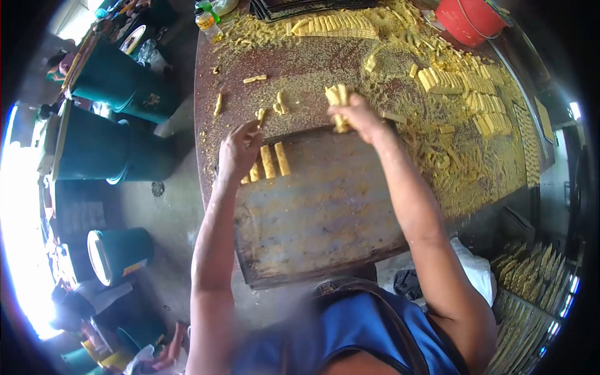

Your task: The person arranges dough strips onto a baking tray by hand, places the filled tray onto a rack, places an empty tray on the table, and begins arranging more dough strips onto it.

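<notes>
My right hand (359,117) is closed around a bundle of pale yellow dough sticks (338,97) above the far edge of a dark, worn baking tray (312,219). Over the tray's far left corner, my left hand (239,149) has its fingers curled together. A short dough stick (261,115) shows at its fingertips, though slight blur hides the exact grip. Several dough sticks (268,162) lie side by side on the tray, partly covered by my left hand.
Loose dough pieces (280,102) and crumbs cover the brown table (250,59). Cut sticks stand in rows (490,103) at the right and in a long row (334,26) at the back. A red bucket (470,22) and a bottle (207,25) are at the far edge. Green bins (119,81) line the left.
</notes>
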A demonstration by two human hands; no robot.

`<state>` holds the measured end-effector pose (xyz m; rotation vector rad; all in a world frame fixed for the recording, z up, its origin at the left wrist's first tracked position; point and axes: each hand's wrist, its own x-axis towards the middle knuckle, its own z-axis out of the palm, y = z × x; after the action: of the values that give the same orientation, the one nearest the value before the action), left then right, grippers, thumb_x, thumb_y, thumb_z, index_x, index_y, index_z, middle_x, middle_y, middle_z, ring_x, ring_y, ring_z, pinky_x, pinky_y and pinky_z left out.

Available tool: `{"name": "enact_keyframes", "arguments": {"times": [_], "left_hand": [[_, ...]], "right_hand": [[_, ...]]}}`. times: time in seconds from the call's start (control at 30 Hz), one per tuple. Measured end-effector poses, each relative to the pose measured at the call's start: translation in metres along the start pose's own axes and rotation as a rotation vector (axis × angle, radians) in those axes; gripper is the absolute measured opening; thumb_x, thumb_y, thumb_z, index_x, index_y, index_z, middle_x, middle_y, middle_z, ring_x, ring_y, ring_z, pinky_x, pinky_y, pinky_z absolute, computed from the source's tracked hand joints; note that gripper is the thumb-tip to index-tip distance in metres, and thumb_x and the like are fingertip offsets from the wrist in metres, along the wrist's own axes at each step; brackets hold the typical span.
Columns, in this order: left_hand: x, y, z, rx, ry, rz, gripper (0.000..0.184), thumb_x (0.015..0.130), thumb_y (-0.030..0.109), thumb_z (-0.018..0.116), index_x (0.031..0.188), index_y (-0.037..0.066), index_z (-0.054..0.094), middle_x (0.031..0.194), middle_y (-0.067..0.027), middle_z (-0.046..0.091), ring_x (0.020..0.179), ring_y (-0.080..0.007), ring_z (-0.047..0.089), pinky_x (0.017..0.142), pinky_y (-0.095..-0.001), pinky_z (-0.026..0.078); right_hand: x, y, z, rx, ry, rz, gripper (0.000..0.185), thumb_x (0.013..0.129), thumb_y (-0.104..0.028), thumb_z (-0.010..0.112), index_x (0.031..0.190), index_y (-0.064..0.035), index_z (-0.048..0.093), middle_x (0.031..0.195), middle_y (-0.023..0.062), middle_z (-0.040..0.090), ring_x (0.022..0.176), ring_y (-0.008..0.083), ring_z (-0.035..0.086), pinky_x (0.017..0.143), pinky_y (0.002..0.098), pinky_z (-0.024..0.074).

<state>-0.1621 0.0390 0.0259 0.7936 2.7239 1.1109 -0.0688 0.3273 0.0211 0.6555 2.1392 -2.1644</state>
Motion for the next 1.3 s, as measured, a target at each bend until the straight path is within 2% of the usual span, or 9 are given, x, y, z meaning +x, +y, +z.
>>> {"name": "enact_keyframes", "arguments": {"times": [0.03, 0.13, 0.2, 0.3, 0.53, 0.57, 0.73, 0.97, 1.3], "left_hand": [[-0.008, -0.006, -0.002, 0.0, 0.001, 0.106, 0.035, 0.085, 0.021, 0.068, 0.119, 0.012, 0.068, 0.101, -0.0133, 0.071, 0.085, -0.0263, 0.07, 0.078, -0.0372, 0.055], [-0.026, -0.005, -0.002, 0.147, -0.057, 0.279, 0.033, 0.083, 0.019, 0.073, 0.115, 0.013, 0.069, 0.108, -0.0091, 0.07, 0.098, -0.0237, 0.067, 0.091, -0.0406, 0.05], [-0.041, 0.001, 0.006, 0.192, -0.113, 0.255, 0.038, 0.076, 0.021, 0.078, 0.113, 0.016, 0.07, 0.121, -0.0058, 0.065, 0.119, -0.0243, 0.056, 0.106, -0.0469, 0.034], [-0.054, 0.008, 0.008, 0.206, -0.125, 0.309, 0.048, 0.071, 0.026, 0.081, 0.116, 0.018, 0.068, 0.121, -0.0042, 0.063, 0.119, -0.023, 0.054, 0.104, -0.0445, 0.034], [-0.056, 0.041, 0.035, 0.285, -0.084, 0.377, 0.05, 0.07, 0.035, 0.081, 0.116, 0.018, 0.069, 0.119, -0.005, 0.063, 0.117, -0.0254, 0.053, 0.101, -0.0452, 0.034], [-0.053, 0.036, 0.038, 0.313, -0.071, 0.42, 0.049, 0.071, 0.035, 0.08, 0.115, 0.018, 0.069, 0.116, -0.0052, 0.063, 0.116, -0.0256, 0.053, 0.099, -0.0453, 0.035], [-0.054, 0.038, 0.03, 0.313, -0.063, 0.382, 0.047, 0.07, 0.035, 0.079, 0.114, 0.019, 0.07, 0.117, -0.0051, 0.063, 0.117, -0.0257, 0.053, 0.099, -0.0457, 0.035], [-0.064, 0.057, 0.051, 0.347, 0.041, 0.372, 0.04, 0.071, 0.031, 0.081, 0.109, 0.019, 0.072, 0.117, -0.0033, 0.064, 0.116, -0.0243, 0.054, 0.101, -0.046, 0.033], [-0.067, 0.061, 0.061, 0.405, -0.052, 0.358, 0.036, 0.073, 0.033, 0.079, 0.106, 0.022, 0.073, 0.116, -0.0011, 0.065, 0.116, -0.0217, 0.053, 0.101, -0.0471, 0.031]], "right_hand": [[-0.006, 0.009, 0.028, 0.0, 0.023, 0.063, 0.032, 0.086, -0.02, 0.073, 0.109, -0.0064, 0.056, 0.092, 0.0118, 0.064, 0.073, 0.0153, 0.066, 0.056, 0.0271, 0.0574], [-0.038, 0.01, 0.1, -0.604, 0.175, 0.031, 0.034, 0.083, -0.025, 0.075, 0.107, -0.0059, 0.061, 0.091, 0.0101, 0.069, 0.08, 0.0206, 0.069, 0.074, 0.036, 0.0561], [-0.039, 0.026, 0.123, -0.733, 0.364, -0.141, 0.043, 0.081, -0.029, 0.077, 0.112, -0.0036, 0.062, 0.096, 0.0151, 0.071, 0.09, 0.0277, 0.07, 0.078, 0.0394, 0.0551], [-0.042, 0.028, 0.13, -0.79, 0.42, -0.187, 0.035, 0.079, -0.024, 0.074, 0.105, -0.0044, 0.062, 0.096, 0.0193, 0.07, 0.094, 0.0378, 0.067, 0.082, 0.0448, 0.0528], [-0.052, 0.016, 0.101, -0.864, 0.343, 0.022, 0.043, 0.076, -0.028, 0.074, 0.113, -0.0067, 0.065, 0.103, 0.0188, 0.07, 0.101, 0.0344, 0.066, 0.088, 0.043, 0.0518], [-0.044, 0.027, 0.094, -0.955, 0.367, -0.05, 0.047, 0.078, -0.044, 0.072, 0.111, -0.0095, 0.069, 0.104, 0.018, 0.07, 0.099, 0.0351, 0.067, 0.085, 0.0441, 0.0519], [-0.049, 0.02, 0.093, -0.965, 0.426, -0.129, 0.036, 0.08, -0.04, 0.069, 0.099, -0.0085, 0.073, 0.1, 0.0184, 0.071, 0.1, 0.0344, 0.067, 0.085, 0.045, 0.0518], [-0.039, 0.026, 0.077, -0.775, 0.152, -0.095, 0.028, 0.077, -0.029, 0.069, 0.088, -0.0037, 0.073, 0.093, 0.0207, 0.071, 0.093, 0.0337, 0.069, 0.082, 0.0434, 0.0532], [-0.031, 0.046, 0.054, -0.586, 0.204, -0.037, 0.032, 0.076, -0.029, 0.074, 0.097, -0.0053, 0.073, 0.091, 0.0184, 0.072, 0.087, 0.031, 0.07, 0.078, 0.0414, 0.0546]]}}
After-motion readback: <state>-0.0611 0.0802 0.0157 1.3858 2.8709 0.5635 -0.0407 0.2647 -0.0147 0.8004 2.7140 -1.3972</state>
